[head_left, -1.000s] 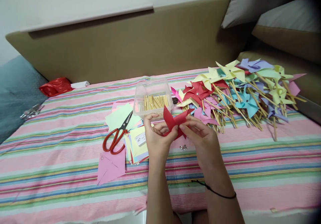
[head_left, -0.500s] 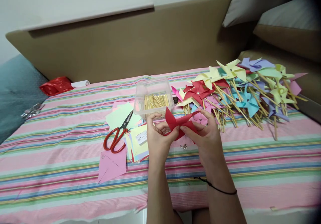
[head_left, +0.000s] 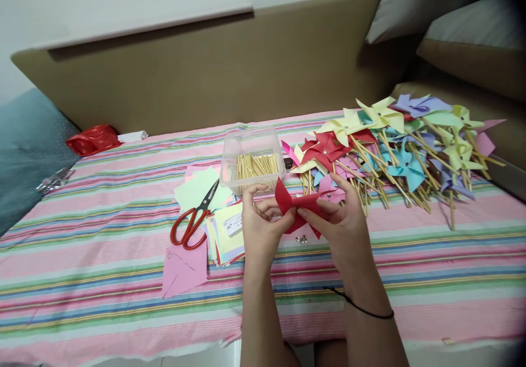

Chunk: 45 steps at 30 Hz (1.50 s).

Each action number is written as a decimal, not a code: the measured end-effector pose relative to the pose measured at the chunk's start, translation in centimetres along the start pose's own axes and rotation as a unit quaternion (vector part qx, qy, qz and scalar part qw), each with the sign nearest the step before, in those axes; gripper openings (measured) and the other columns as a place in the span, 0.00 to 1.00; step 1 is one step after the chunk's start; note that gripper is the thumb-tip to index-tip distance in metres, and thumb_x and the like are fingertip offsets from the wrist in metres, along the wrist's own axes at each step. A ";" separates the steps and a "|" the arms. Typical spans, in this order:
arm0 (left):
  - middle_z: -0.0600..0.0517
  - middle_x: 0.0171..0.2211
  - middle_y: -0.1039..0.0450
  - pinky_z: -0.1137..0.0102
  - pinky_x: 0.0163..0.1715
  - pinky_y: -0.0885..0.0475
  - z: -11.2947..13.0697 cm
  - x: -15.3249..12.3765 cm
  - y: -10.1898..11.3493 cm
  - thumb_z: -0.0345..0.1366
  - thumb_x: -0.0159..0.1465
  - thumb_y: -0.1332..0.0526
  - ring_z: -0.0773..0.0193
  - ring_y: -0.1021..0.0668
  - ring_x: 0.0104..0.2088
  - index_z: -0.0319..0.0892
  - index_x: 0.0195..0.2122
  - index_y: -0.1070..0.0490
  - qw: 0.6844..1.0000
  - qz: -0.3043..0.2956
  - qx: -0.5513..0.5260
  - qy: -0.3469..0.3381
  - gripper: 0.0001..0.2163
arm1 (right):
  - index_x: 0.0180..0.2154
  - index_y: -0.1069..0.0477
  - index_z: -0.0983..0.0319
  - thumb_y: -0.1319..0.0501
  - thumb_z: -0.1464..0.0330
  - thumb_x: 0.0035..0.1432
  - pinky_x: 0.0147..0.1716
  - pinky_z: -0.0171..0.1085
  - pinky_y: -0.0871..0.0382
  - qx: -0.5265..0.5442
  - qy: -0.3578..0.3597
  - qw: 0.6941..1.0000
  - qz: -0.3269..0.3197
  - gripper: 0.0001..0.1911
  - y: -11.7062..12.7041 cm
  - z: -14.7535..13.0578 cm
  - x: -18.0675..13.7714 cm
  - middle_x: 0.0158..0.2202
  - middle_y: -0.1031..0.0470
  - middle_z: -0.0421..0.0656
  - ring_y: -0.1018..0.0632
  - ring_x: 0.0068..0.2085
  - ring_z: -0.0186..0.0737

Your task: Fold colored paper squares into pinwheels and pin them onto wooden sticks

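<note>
A piece of red paper [head_left: 296, 205], partly folded into pinwheel blades, is held above the striped cloth [head_left: 82, 257] between both hands. My left hand [head_left: 261, 222] pinches its left side with thumb and fingers. My right hand [head_left: 339, 219] grips the right side, fingers curled over a blade. A few small metal pins [head_left: 301, 239] lie on the cloth just under the hands. A clear plastic box of wooden sticks [head_left: 252, 161] stands right behind the hands.
A big heap of finished paper pinwheels on sticks [head_left: 394, 148] covers the right of the cloth. Red-handled scissors [head_left: 193, 219] rest on a stack of coloured paper squares [head_left: 224, 230], with a pink sheet [head_left: 184, 271] beside it. A red bag [head_left: 92, 139] lies far left.
My right hand's fingers have shifted up over the right blade, bending the red paper further. The left hand stays pinched in nearly the same spot.
</note>
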<state>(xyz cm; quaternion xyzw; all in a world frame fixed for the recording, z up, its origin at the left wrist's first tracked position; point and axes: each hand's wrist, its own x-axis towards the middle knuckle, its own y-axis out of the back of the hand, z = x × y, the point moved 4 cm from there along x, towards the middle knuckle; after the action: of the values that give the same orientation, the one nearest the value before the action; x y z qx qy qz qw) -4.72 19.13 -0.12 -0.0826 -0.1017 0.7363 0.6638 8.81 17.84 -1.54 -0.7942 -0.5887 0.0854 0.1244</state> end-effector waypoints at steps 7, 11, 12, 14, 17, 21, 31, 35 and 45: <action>0.60 0.21 0.24 0.76 0.24 0.31 -0.1 0.0 0.2 0.27 0.47 0.31 0.68 0.23 0.22 0.47 0.41 0.44 1.000 -0.013 0.022 0.000 0.25 | 0.58 0.45 0.55 0.26 0.66 0.40 0.25 0.42 0.24 -0.017 -0.003 1.000 -0.010 0.46 0.3 0.3 0.0 0.28 0.19 0.39 0.20 0.26 0.43; 0.59 0.22 0.24 0.75 0.24 0.31 -0.1 0.0 0.1 0.27 0.48 0.32 0.68 0.23 0.21 0.47 0.40 0.44 0.999 -0.019 0.031 -0.004 0.24 | 0.56 0.43 0.55 0.26 0.67 0.39 0.32 0.48 0.21 -0.004 -0.004 1.000 0.007 0.44 0.5 0.5 0.0 0.29 0.19 0.41 0.18 0.30 0.48; 0.59 0.22 0.24 0.75 0.24 0.31 -0.1 -0.1 0.1 0.27 0.48 0.32 0.68 0.23 0.21 0.47 0.40 0.45 0.999 -0.020 0.030 -0.004 0.24 | 0.56 0.42 0.55 0.25 0.67 0.39 0.33 0.48 0.21 0.000 -0.005 1.000 0.011 0.44 0.5 0.5 0.1 0.29 0.19 0.40 0.18 0.31 0.48; 0.59 0.21 0.24 0.76 0.24 0.31 -0.1 -0.1 0.0 0.26 0.48 0.32 0.68 0.23 0.21 0.46 0.39 0.45 0.999 -0.022 0.025 -0.003 0.24 | 0.57 0.43 0.55 0.25 0.68 0.38 0.33 0.48 0.21 0.004 -0.005 1.000 0.013 0.45 0.5 0.5 0.1 0.28 0.19 0.40 0.18 0.30 0.48; 0.59 0.21 0.24 0.76 0.25 0.31 0.0 -0.1 -0.1 0.27 0.47 0.31 0.69 0.23 0.22 0.46 0.39 0.45 1.000 -0.017 0.005 0.001 0.25 | 0.59 0.44 0.54 0.25 0.67 0.38 0.30 0.46 0.21 -0.002 -0.003 1.000 0.013 0.47 0.4 0.3 0.1 0.28 0.19 0.40 0.18 0.30 0.47; 0.57 0.24 0.22 0.75 0.26 0.30 0.0 -0.1 0.1 0.30 0.49 0.30 0.68 0.22 0.23 0.47 0.41 0.45 1.000 -0.003 -0.009 0.013 0.25 | 0.61 0.47 0.54 0.26 0.67 0.39 0.27 0.42 0.23 0.002 -0.011 1.000 0.002 0.50 0.1 0.2 0.0 0.30 0.19 0.39 0.19 0.29 0.44; 0.53 0.30 0.21 0.72 0.29 0.27 0.0 -0.3 0.3 0.37 0.52 0.30 0.63 0.19 0.30 0.46 0.46 0.43 0.997 -0.031 -0.034 0.062 0.25 | 0.59 0.46 0.55 0.25 0.64 0.38 0.26 0.38 0.25 0.003 -0.043 0.999 0.011 0.49 0.2 0.9 0.1 0.30 0.19 0.40 0.20 0.28 0.42; 0.52 0.32 0.20 0.70 0.33 0.26 0.0 -0.3 0.2 0.34 0.50 0.29 0.63 0.19 0.31 0.46 0.48 0.43 0.995 -0.060 -0.036 0.068 0.29 | 0.57 0.45 0.56 0.25 0.62 0.39 0.27 0.37 0.25 0.015 -0.069 0.998 -0.003 0.46 0.0 0.9 -0.2 0.31 0.19 0.41 0.20 0.28 0.40; 0.48 0.34 0.19 0.66 0.37 0.23 0.2 0.0 2.6 0.28 0.48 0.28 0.60 0.18 0.35 0.45 0.51 0.43 0.995 0.022 -0.088 0.035 0.33 | 0.55 0.41 0.56 0.27 0.61 0.43 0.34 0.38 0.26 0.015 -0.081 0.996 -0.046 0.40 -1.2 0.6 -1.0 0.35 0.18 0.42 0.19 0.34 0.40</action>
<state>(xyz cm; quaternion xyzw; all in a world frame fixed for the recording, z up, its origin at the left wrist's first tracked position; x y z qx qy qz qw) -7.26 18.83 -0.61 -0.1686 -0.1410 0.7357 0.6407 7.27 17.31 -1.75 -0.7548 -0.6312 0.1529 0.0922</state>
